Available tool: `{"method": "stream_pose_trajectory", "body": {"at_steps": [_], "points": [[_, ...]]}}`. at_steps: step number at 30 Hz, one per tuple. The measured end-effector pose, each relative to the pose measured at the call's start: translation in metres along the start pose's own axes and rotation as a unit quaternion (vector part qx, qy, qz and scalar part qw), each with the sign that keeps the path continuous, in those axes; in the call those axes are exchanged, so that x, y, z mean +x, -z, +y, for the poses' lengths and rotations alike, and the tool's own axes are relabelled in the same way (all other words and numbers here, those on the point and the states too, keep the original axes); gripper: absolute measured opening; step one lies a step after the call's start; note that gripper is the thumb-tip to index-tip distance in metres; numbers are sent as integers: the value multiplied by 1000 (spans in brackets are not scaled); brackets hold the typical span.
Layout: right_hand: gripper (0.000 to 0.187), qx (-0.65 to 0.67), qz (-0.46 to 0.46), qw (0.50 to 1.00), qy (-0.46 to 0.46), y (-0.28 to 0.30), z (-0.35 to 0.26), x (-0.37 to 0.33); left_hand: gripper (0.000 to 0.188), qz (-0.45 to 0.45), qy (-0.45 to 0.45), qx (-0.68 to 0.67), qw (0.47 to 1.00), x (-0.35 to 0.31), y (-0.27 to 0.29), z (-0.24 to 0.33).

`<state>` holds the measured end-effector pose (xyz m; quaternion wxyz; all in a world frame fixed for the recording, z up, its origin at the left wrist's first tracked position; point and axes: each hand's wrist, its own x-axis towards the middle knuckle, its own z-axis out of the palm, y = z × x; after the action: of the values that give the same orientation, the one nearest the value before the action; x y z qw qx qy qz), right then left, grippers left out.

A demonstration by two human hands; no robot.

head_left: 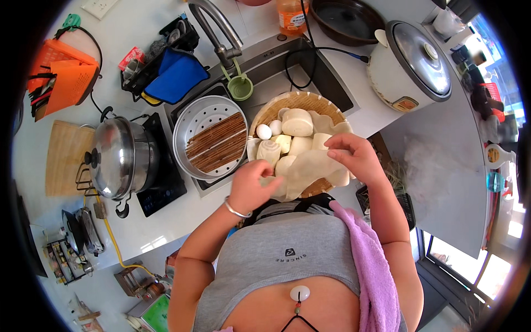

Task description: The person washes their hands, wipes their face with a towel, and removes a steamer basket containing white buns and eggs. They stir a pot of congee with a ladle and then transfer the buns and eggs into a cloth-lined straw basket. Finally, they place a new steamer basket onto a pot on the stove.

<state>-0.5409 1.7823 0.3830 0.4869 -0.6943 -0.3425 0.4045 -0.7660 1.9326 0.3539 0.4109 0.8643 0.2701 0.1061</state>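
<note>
A round woven basket rests at the near edge of the sink, lined with a cream cloth. Inside lie several pale steamed buns, a few white eggs and a yellowish piece. At the basket's near left rim, my left hand has its fingers curled at the cloth's edge; its fingertips are slightly blurred. My right hand is at the right rim, thumb and forefinger pinched at the cloth beside a bun. The cloth's near part partly covers the buns.
Left of the basket stands a perforated steamer tray with a brown slatted mat. A lidded steel pot sits on the black cooktop. A rice cooker is at right, and a faucet rises behind the sink.
</note>
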Motion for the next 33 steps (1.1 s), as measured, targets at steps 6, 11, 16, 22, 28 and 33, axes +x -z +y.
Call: {"method": "stream_pose_trajectory", "body": {"at_steps": [6, 11, 16, 22, 28, 33], "points": [[32, 184, -130, 972, 63, 3, 7, 7, 28, 8, -109, -32, 993, 6, -42, -5], [77, -65, -297, 952, 23, 8, 32, 14, 18, 18, -218, -44, 975, 4, -2, 20], [46, -78, -368, 927, -5, 13, 46, 3, 15, -16, -183, 2, 983, -4, 33, 40], [18, -174, -232, 955, 57, 50, 21, -17, 21, -175, -97, 59, 978, -4, 73, 40], [10, -136, 0, 982, 129, 58, -26, -16, 13, 2, -149, 87, 985, 20, 95, 42], [46, -213, -144, 966, -27, 8, -26, 5, 15, 66, -102, -7, 993, 38, 79, 56]]}}
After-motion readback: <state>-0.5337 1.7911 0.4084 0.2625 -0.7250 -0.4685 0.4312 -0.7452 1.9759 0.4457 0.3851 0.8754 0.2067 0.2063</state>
